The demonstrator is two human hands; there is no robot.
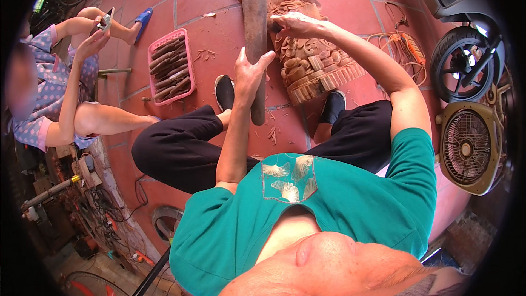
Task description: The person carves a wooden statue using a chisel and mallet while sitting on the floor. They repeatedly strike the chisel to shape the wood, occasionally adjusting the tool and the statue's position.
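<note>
A long wooden mallet (255, 27) is in my left hand (250, 74), which is closed round its lower part, thumb out to the right. The mallet's broad, worn end points away from me, beside the carving. My right hand (298, 25) is closed at the carving's left side. From its fingers shows a dark, rounded end that looks like a chisel handle; the rest is hidden. The carved wooden sculpture (318, 66), brown with deep relief and a ridged base, lies on the floor between and beyond my feet.
A pink basket (191, 71) of several wooden-handled chisels stands at left. Beyond it sits a person holding a phone (106, 20). Wood chips (273, 134) lie on the red tiles. At right are an orange power strip (412, 48) with cords, a motorbike wheel (466, 63) and a box fan (467, 148).
</note>
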